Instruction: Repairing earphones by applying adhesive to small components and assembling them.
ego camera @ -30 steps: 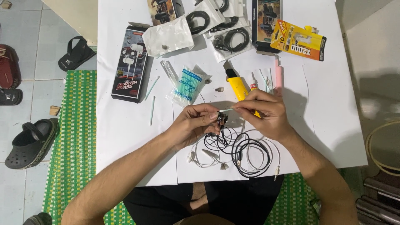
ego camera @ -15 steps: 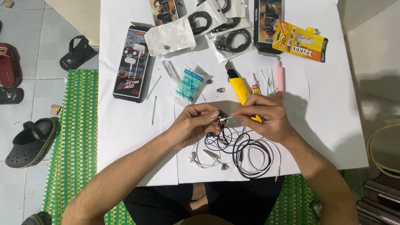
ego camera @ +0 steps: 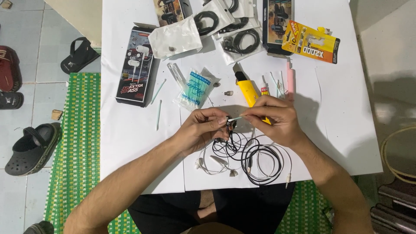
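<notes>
the left hand [ego camera: 203, 130] pinches a small black earbud [ego camera: 229, 122] and holds it up over the middle of the white bench [ego camera: 130, 143], so it stays put. the right hand [ego camera: 277, 119] grips a thin cotton swab [ego camera: 237, 118] with its tip on the earbud, as if to wipe it. black and white wires [ego camera: 247, 156] lie in loops just near of the hands, and a bag of swabs [ego camera: 193, 89] sits to the far left

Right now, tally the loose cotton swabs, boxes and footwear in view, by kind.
Loose cotton swabs: 3 (one in the right hand at, two on the table at and)
Black earphone boxes: 3 ()
Footwear on the floor: 6, some partly cut off
Total: 12
</notes>
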